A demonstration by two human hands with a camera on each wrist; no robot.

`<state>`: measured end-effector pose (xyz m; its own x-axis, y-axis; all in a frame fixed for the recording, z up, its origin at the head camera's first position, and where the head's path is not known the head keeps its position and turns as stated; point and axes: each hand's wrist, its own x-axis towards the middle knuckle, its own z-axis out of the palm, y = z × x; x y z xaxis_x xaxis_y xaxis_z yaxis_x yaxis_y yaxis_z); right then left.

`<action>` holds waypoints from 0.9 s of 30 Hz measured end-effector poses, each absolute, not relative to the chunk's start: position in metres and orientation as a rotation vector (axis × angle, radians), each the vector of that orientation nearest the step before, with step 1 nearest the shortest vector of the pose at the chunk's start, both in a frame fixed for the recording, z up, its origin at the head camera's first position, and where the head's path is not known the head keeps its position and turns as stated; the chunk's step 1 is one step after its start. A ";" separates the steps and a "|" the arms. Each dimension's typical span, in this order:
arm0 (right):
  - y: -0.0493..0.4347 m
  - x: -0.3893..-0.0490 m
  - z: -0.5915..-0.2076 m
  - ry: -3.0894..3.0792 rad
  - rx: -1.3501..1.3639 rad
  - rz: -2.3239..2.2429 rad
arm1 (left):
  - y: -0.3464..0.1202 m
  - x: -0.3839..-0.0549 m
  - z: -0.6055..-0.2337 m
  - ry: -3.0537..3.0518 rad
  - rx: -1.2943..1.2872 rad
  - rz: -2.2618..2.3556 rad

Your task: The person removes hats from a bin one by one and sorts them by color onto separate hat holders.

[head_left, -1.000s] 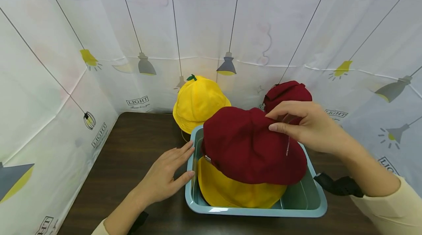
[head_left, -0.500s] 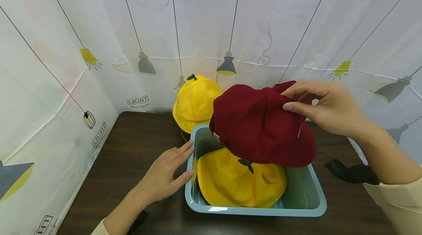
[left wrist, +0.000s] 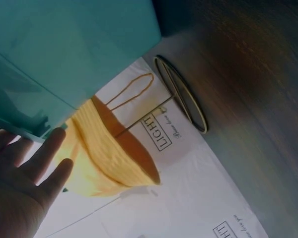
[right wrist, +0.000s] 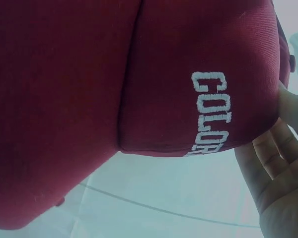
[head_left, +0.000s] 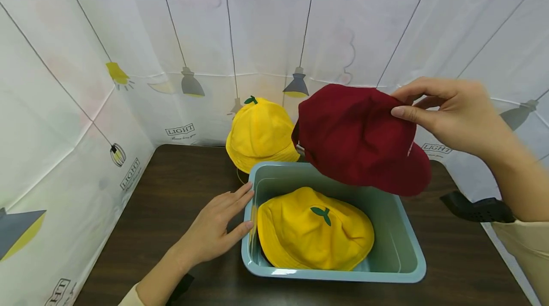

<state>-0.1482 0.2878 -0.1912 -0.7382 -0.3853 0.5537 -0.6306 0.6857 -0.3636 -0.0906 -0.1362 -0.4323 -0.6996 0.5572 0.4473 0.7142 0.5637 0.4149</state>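
My right hand (head_left: 454,110) pinches a dark red baseball cap (head_left: 351,134) by its crown and holds it above the back right of a light blue plastic bin (head_left: 334,275). White stitched letters show on the cap's front in the right wrist view, beside the fingers (right wrist: 270,161). Inside the bin lies a yellow bucket hat (head_left: 300,234) with a green leaf on top. My left hand (head_left: 214,229) rests its straight fingertips against the bin's left rim.
Behind the bin, a second yellow hat (head_left: 261,129) sits on a thin metal stand, whose ring base (left wrist: 181,94) shows in the left wrist view. The dark wooden table (head_left: 171,191) borders a white printed curtain (head_left: 214,25).
My right hand has lifted the red cap up and to the right, off the yellow hat in the bin. The held cap now covers the second red cap behind. My left hand stays put.
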 end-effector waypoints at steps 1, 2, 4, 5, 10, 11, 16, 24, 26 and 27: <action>0.290 -0.149 -0.191 -2.466 0.763 0.757 | -0.136 -0.091 -0.432 -2.530 -1.057 -0.850; 0.292 -0.150 -0.191 -2.469 0.742 0.755 | -0.136 -0.091 -0.432 -2.529 -1.059 -0.851; 0.297 -0.153 -0.191 -2.465 0.718 0.748 | -0.135 -0.091 -0.433 -2.525 -1.064 -0.853; 0.299 -0.154 -0.191 -2.460 0.708 0.744 | -0.135 -0.091 -0.433 -2.525 -1.065 -0.855; 0.312 -0.163 -0.191 -2.466 0.626 0.733 | -0.134 -0.090 -0.434 -2.535 -1.057 -0.863; 0.314 -0.165 -0.191 -2.476 0.597 0.742 | -0.134 -0.090 -0.434 -2.539 -1.054 -0.864; 0.328 -0.173 -0.192 -2.510 0.482 0.786 | -0.134 -0.090 -0.436 -2.543 -1.047 -0.868; 0.343 -0.191 -0.194 -2.521 0.418 0.739 | -0.134 -0.090 -0.436 -2.524 -1.048 -0.873; 0.347 -0.196 -0.195 -2.535 0.395 0.732 | -0.134 -0.091 -0.437 -2.513 -1.049 -0.875; 0.348 -0.198 -0.195 -2.543 0.383 0.729 | -0.134 -0.091 -0.437 -2.508 -1.050 -0.877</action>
